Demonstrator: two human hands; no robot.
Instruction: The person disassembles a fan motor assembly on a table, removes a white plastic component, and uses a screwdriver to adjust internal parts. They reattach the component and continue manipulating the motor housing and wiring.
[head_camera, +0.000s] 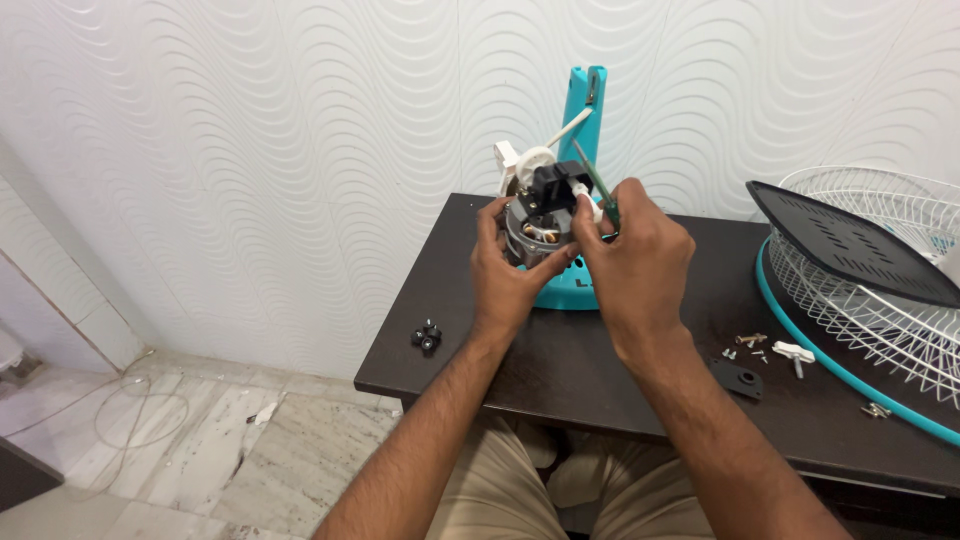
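Your left hand (505, 275) clasps the fan motor (540, 225) above the dark desk (600, 360), in front of the teal stand (588, 120). Your right hand (630, 255) pinches a green screwdriver (598, 185) at the motor's top. Loose screws (750, 342) lie near the white fan grille (880, 270).

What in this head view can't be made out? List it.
- Screwdriver tip: hidden behind the right hand.
- Fan motor front: covered by the left hand.
- Wire fan guard: cut off by the right edge.
- Loose screws: too small to tell types.
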